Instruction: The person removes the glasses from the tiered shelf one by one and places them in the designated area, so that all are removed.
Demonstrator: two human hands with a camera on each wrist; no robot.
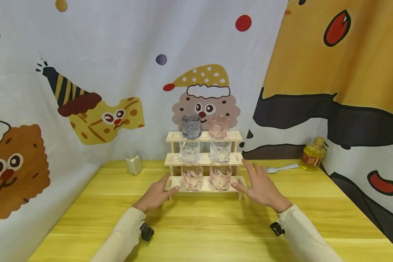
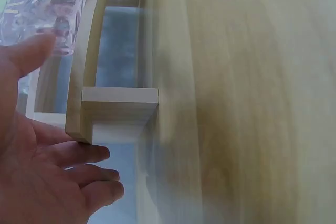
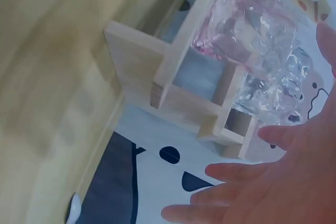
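Observation:
A three-step wooden rack [image 1: 205, 159] stands on the table with two tumblers on each step. The lowest step holds a pink glass [image 1: 192, 178] and a second pink glass [image 1: 221, 177]. Clear glasses [image 1: 189, 150] fill the middle step; a blue glass [image 1: 191, 127] and a pale pink glass [image 1: 218, 127] top the rack. My left hand [image 1: 155, 194] is at the lowest step's left end, fingers beside the board [image 2: 79, 114] and thumb near the glass. Spread wide, my right hand [image 1: 263, 187] is by the rack's right side, holding nothing.
To the left stands a small glass jar [image 1: 134, 163] with pale contents. A white spoon [image 1: 281, 168] lies right of the rack, beside a bottle of yellow oil [image 1: 312, 156]. Printed cloth [image 1: 124, 43] hangs behind the wooden table [image 1: 196, 225].

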